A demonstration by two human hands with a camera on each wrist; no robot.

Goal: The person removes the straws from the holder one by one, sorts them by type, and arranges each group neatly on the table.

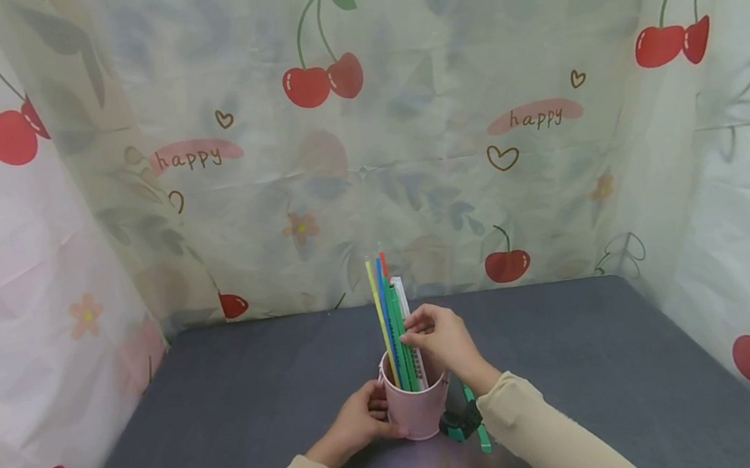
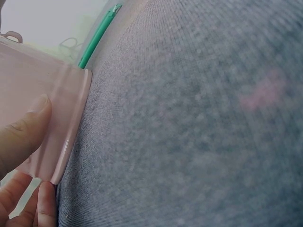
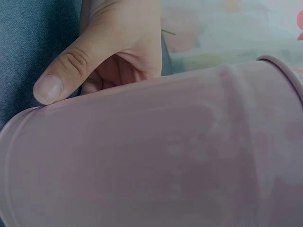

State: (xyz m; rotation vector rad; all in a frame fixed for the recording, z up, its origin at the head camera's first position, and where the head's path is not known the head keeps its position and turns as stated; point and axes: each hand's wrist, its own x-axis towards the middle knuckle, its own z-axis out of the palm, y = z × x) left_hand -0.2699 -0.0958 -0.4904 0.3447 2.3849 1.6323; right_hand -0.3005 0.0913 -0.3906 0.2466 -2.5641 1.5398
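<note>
A pink bucket-shaped pen holder (image 1: 418, 412) stands upright on the dark table, filling much of the right wrist view. My left hand (image 1: 360, 419) holds its lower left side; in the left wrist view the thumb (image 2: 29, 132) lies on the wall. Several slim items lean inside: a yellow stick (image 1: 376, 297), a blue one (image 1: 379, 273), a red one (image 1: 384, 264), green pens (image 1: 395, 310) and a white printed pen (image 1: 400, 291). My right hand (image 1: 447, 335) is above the rim, thumb and fingertips seemingly pinching a green pen; the fingers partly cover the contact.
Another green pen (image 1: 484, 441) lies on the table (image 1: 259, 383) right of the holder, partly behind the right wrist's black camera mount (image 1: 461, 420). Cherry-printed curtains (image 1: 355, 189) enclose the back and both sides.
</note>
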